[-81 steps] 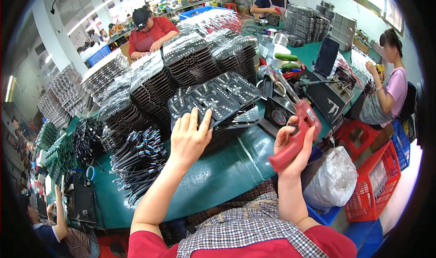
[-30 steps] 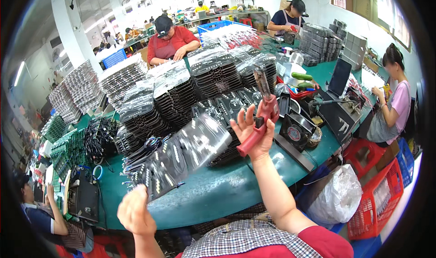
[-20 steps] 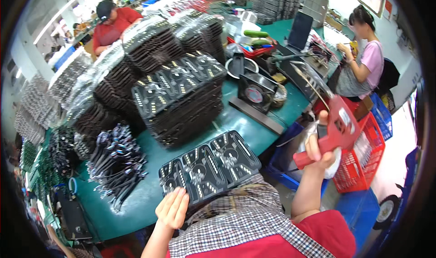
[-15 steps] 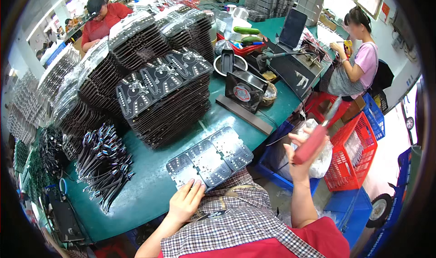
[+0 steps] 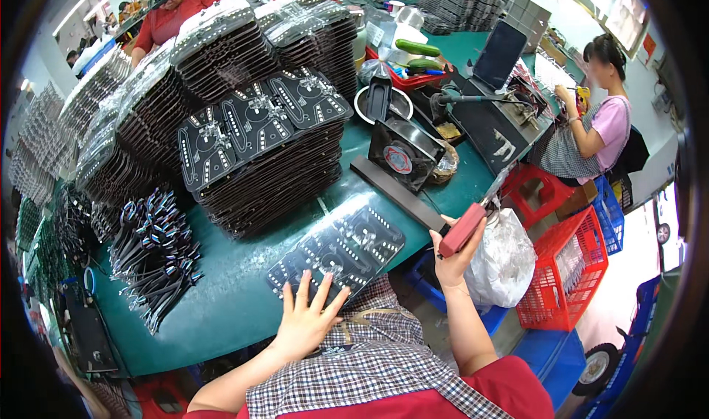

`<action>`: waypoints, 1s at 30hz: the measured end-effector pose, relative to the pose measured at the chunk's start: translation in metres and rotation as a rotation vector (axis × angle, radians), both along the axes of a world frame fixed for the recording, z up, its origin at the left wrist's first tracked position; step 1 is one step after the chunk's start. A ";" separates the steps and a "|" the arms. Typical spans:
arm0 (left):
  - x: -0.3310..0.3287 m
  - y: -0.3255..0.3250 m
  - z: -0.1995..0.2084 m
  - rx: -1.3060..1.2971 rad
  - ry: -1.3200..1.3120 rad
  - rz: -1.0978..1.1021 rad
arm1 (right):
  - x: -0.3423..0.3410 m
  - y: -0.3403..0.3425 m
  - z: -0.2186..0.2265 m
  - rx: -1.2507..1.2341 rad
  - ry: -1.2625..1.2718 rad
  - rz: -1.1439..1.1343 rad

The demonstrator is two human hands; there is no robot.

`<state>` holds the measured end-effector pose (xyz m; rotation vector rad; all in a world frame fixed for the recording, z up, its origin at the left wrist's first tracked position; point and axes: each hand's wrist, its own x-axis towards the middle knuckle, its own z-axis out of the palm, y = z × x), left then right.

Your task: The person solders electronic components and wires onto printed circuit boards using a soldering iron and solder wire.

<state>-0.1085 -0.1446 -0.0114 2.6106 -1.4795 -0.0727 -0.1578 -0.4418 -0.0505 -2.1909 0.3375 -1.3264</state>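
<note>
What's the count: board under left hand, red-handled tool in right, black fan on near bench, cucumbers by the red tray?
Board under left hand: 1
Red-handled tool in right hand: 1
Black fan: 1
Cucumbers: 2
Total: 5

Black circuit board [image 5: 336, 243] dotted with white bits, lying flat by the worktop [image 5: 236, 271] edge; red-handled tool [image 5: 464, 230] tilted in the right hand [image 5: 452, 262].

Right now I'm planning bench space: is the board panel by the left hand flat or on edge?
Flat: the board panel lies broad face up on the green table, left hand at its near edge.
</note>
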 end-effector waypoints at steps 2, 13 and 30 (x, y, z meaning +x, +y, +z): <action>0.001 -0.021 -0.003 -0.054 -0.007 0.018 | 0.005 -0.006 0.004 0.015 -0.032 0.035; 0.000 -0.068 -0.010 -0.132 -0.023 0.101 | 0.016 -0.001 -0.010 -0.005 0.026 0.016; 0.076 0.127 0.030 -0.483 -0.338 0.947 | -0.032 0.035 0.016 0.048 -0.054 -0.083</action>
